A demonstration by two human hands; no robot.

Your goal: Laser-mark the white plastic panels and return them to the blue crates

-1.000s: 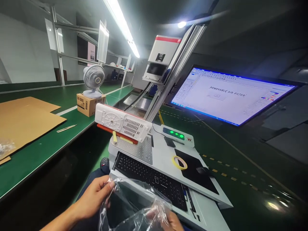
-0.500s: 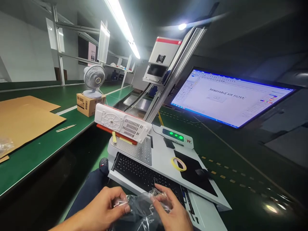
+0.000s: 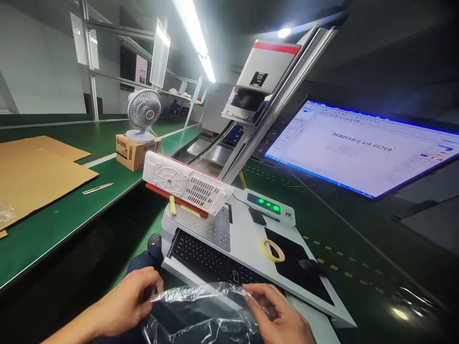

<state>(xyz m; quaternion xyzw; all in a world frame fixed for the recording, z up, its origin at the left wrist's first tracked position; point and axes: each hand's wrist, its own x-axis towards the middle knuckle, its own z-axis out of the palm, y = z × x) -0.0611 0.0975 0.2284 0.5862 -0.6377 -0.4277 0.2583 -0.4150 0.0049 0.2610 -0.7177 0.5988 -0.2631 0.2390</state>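
A clear plastic bag [image 3: 201,306] stretches between my two hands at the bottom of the view, its upper edge drawn wide. My left hand [image 3: 134,298] pinches it at the left end, fingers closed. At the other end my right hand [image 3: 276,313] grips the bag between thumb and fingers. The bag's lower part runs out of the frame. Just beyond it lies a black keyboard [image 3: 208,260] on a pull-out tray. Farther off, a white slotted panel [image 3: 186,184] with a round grille leans over a perforated metal plate [image 3: 218,234].
A yellow tape roll [image 3: 272,250] lies by a black mouse pad [image 3: 301,267]. A marking machine head [image 3: 263,67] hangs on a metal column, with a monitor [image 3: 362,148] to its right. On the green bench at left are a fan [image 3: 145,112], a box [image 3: 132,152] and cardboard [image 3: 43,167].
My hands have moved apart, the left one leftward and the right one rightward. The crumpled bag between them is now spread out along its upper edge. The camera view has shifted slightly.
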